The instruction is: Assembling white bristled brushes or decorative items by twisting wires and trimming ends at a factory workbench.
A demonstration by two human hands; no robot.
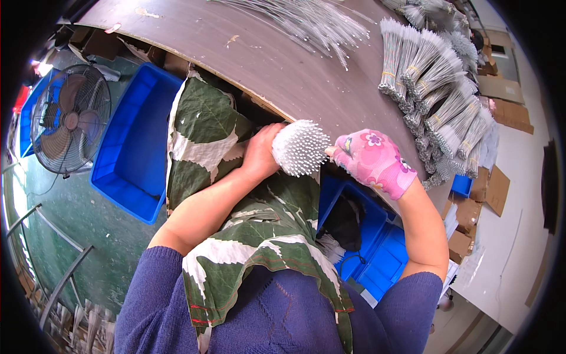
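Observation:
My bare left hand (pixel 260 150) is closed around a thick bundle of thin wire brushes (pixel 301 147), whose white tips face up as a dense round cluster. Just right of the bundle is my right hand (pixel 372 160), in a pink flowered glove. Its fingers are pinched together close to the brush tips; anything between them is hidden or too small to name. Both hands are in front of the brown table's near edge, above my green and white leaf-patterned apron (pixel 206 127). Loose thin brushes (pixel 318 26) lie spread at the table's far side.
Tied bundles of brushes (pixel 433 88) are heaped on the right of the brown table (pixel 265 65). A blue bin (pixel 132 141) and a standing fan (pixel 71 121) are at left. Another blue bin (pixel 377 265) sits below my right arm. Cardboard boxes (pixel 498 189) are farther right.

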